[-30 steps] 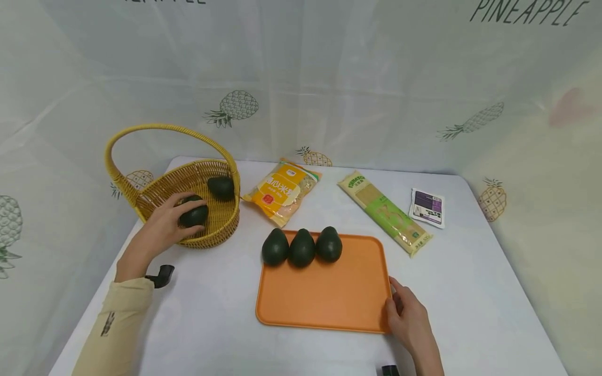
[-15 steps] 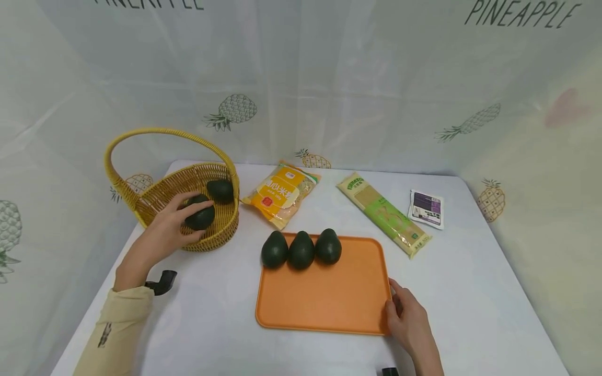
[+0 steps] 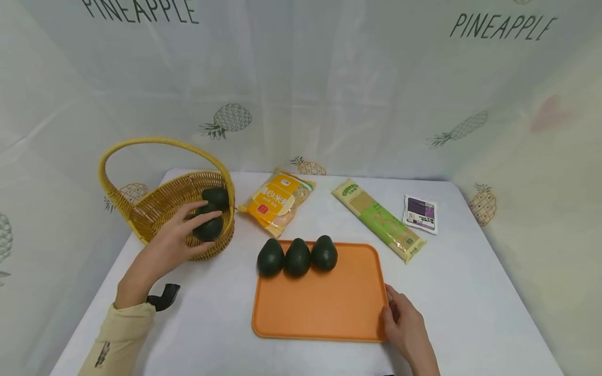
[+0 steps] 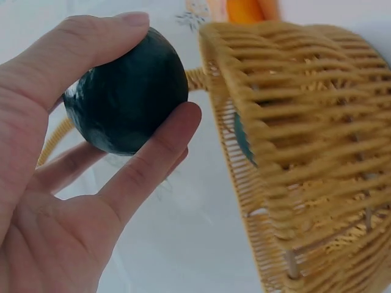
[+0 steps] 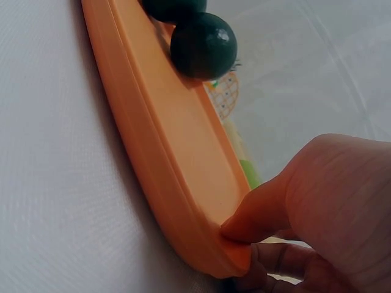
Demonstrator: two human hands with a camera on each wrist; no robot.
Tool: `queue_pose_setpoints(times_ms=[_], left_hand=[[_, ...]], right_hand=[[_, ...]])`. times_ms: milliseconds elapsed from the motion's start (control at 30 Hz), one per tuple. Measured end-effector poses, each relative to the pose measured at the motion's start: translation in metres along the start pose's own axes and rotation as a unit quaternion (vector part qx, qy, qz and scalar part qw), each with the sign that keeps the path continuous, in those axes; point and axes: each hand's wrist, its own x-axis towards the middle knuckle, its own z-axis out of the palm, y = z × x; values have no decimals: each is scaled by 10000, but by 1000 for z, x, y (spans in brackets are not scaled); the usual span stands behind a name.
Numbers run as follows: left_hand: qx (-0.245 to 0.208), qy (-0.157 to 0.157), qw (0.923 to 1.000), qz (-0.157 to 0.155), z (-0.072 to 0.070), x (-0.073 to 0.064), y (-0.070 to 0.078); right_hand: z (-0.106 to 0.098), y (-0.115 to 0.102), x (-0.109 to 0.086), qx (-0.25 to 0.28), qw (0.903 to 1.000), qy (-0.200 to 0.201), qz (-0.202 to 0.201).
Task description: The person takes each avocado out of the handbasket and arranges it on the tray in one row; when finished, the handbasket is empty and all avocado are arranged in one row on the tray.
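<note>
My left hand pinches a dark green avocado between thumb and fingers. In the left wrist view the fruit is beside the rim of the yellow wicker basket, outside its opening. Another avocado lies in the basket against the right wall. Three avocados form a row along the back left edge of an orange tray. At the tray's right edge, my right hand grips the rim, its thumb on the inner side in the right wrist view.
Behind the tray lies a yellow and orange food packet. Right of it are a long green noodle packet and a small purple and white sachet. The basket's tall handle arches over its opening. A pineapple-print curtain hangs behind the table.
The left hand has brought its avocado rightward within the basket area, closer to the other one. The head view has shifted slightly, and the right hand keeps its grip on the tray.
</note>
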Motion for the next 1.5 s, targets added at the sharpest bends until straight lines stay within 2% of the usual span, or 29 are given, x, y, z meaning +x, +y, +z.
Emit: queue_pose_setpoints(times_ms=[167,400,533,633,833,967,1133,1500], left_hand=[[-132,57,9999,62,2,3,11],[-215,126,9995,202,13,9,22],[-311,85,9992,238,19,13,29],[-383,1,9991,191,22,12,33],[-368,-34,9993,103,26,13,37],[-360,-26,9993,121,27,17,39],[-427,2,9988,229,33,24,42],[-518,-191,9978,377,49,31,50]], right_hand=[[1,1,-3,-16,9999,-104,71],[2,2,-4,-36,9998,-138,136],[3,2,-6,-19,10000,-14,17],[4,2,-8,9,10000,-62,57],[3,1,-6,0,9988,-344,351],[1,-1,-3,-18,9982,-375,460],[0,-2,0,-8,9986,-302,443],[1,0,0,22,9992,-232,312]])
